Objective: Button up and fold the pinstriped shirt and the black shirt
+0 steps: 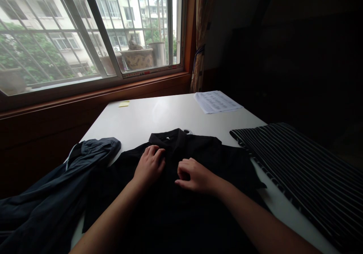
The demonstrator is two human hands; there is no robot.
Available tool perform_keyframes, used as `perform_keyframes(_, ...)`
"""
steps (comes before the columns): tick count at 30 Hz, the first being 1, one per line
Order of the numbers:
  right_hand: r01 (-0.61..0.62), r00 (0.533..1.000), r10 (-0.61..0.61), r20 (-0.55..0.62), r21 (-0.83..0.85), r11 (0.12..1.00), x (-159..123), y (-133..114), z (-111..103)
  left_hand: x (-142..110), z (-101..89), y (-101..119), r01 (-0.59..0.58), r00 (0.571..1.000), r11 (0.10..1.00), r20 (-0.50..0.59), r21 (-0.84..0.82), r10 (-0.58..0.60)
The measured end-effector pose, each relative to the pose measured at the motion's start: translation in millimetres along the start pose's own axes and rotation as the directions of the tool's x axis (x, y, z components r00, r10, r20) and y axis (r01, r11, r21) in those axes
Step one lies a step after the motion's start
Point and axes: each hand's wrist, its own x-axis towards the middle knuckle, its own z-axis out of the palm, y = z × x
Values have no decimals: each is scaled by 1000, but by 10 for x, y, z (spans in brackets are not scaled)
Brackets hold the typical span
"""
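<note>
A black collared shirt (pixel 227 159) lies flat on the white table (pixel 159 114), collar pointing away from me. My left hand (pixel 149 165) rests on the shirt just below the collar, fingers curled and pressed onto the cloth near the placket. My right hand (pixel 194 176) sits beside it to the right, fingers bent in a pinch on the shirt's front. What the fingertips grip is too dark to make out beyond the fabric itself.
A dark blue-grey garment (pixel 56 186) is heaped at the left edge. A black cloth with white stripes (pixel 306 163) lies at the right. Printed papers (pixel 217 101) and a yellow sticky note (pixel 124 104) sit at the far side, below a barred window (pixel 85 31).
</note>
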Motion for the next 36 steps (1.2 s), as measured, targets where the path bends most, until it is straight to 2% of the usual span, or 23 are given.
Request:
perform_keyframes(2, -21, 998, 26, -51, 94, 995, -10, 41, 5, -2, 3, -1, -6, 1000, 1000, -13, -9, 6)
perform_keyframes(5, -36, 978, 77, -192, 209, 977, -19, 95, 30, -6, 11, -8, -15, 1000, 1000, -17, -12, 15)
perform_keyframes(7, -38, 953, 94, -289, 196, 980, -22, 111, 54, -10, 20, -15, -22, 1000, 1000, -12, -3, 21)
perform_keyframes(9, -47, 938, 81, -338, 106, 993, -21, 109, 76, -15, 32, -22, -26, 1000, 1000, -13, 4, 26)
perform_keyframes(13, -71, 950, 29, -310, -127, 989, -9, 84, 110, -21, 42, -22, -31, 999, 999, -21, -4, 31)
perform_keyframes(17, -137, 947, 57, -315, -239, 961, 0, 98, 130, -18, 37, -11, -58, 998, 998, -16, -8, 58)
perform_keyframes(23, -177, 952, 89, -294, -288, 941, -2, 114, 125, -25, 43, -14, -128, 992, 992, -18, 5, 128)
perform_keyframes(29, -169, 947, 76, -312, -284, 944, -11, 92, 107, -22, 36, 9, -135, 991, 991, -22, 21, 136)
perform_keyframes(32, -157, 949, 56, -310, -311, 937, -11, 82, 98, -18, 10, 57, -131, 989, 991, -69, 12, 132)
perform_keyframes(36, -121, 961, 25, -274, -336, 934, -13, 83, 91, -8, -72, 140, -91, 975, 996, -206, -19, 85)
